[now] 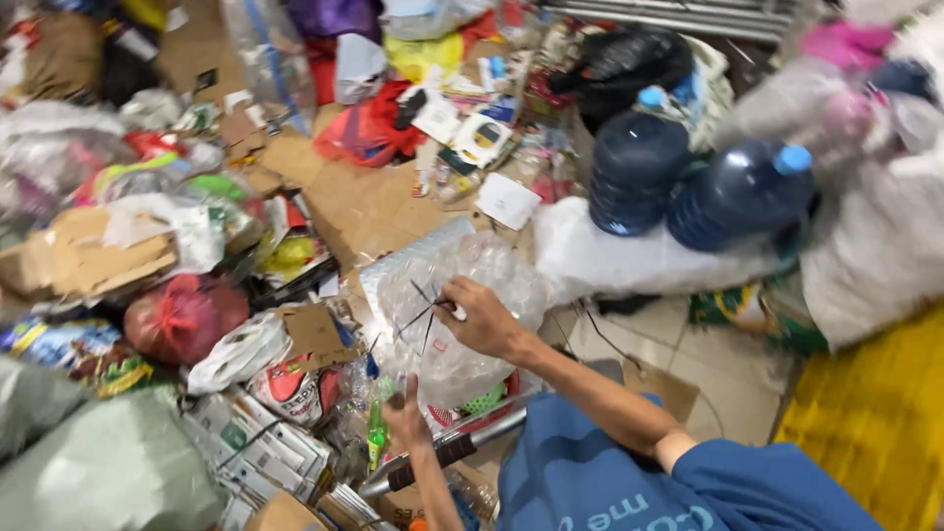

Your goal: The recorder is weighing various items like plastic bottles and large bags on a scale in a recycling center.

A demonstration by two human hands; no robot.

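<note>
My right hand (482, 320) is clamped on dark cords at the mouth of a clear plastic bag of crushed bottles (447, 295); my left hand (403, 411), blurred, looks closed below it, on what I cannot tell. The bag sits full on flattened cardboard (364, 206), its mouth not yet tied, sacks and two blue water jugs (688, 177) beyond.

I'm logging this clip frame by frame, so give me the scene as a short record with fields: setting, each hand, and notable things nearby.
setting: cluttered floor heaped with bags, flattened cardboard and paper
right hand: right hand grips thin dark strings at the top of a clear plastic bag of crumpled plastic
left hand: left hand lower down, blurred; grip unclear, beside a green bottle
nearby: two big dark blue water jugs, a red tied bag, a yellow surface at right
clothing: blue shirt
</note>
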